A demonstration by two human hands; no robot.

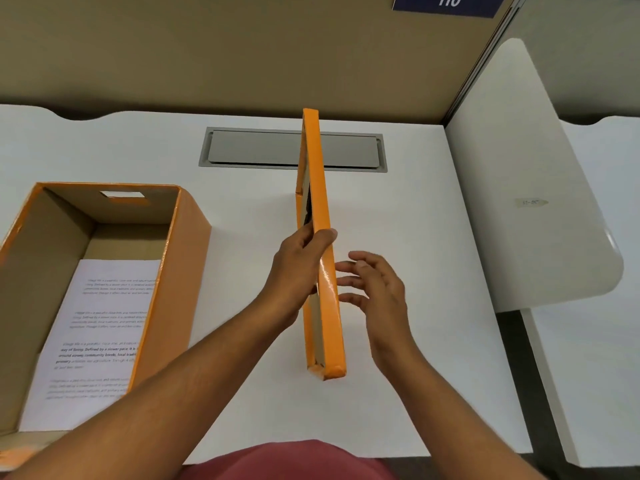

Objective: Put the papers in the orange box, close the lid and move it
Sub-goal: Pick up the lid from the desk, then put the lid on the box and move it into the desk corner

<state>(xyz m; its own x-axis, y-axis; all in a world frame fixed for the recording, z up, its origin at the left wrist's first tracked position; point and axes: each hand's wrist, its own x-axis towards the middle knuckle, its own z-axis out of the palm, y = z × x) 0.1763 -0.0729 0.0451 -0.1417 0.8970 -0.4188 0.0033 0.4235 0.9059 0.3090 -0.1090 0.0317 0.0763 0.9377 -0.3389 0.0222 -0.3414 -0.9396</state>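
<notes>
The box [104, 271] sits open at the left of the desk [398, 237], and every place here is given from it. The papers [100, 341] lie flat on its floor, printed side up, so the loading step looks done and the lid comes next.

The lid [320, 244] is to the right of the box, well apart from it, held on edge with its hollow side turned toward the box. The left hand [298, 268] grips it near the middle, thumb over the top edge and fingers on the inner face; that pinch looks enough to keep a light cardboard lid upright. The right hand [377, 296] is open, fingers spread, just beside the lid's outer face on the side away from the box; whether the fingertips touch it I cannot tell. It seems ready to steady the lid as it is tipped flat and carried leftward over the box.
</notes>
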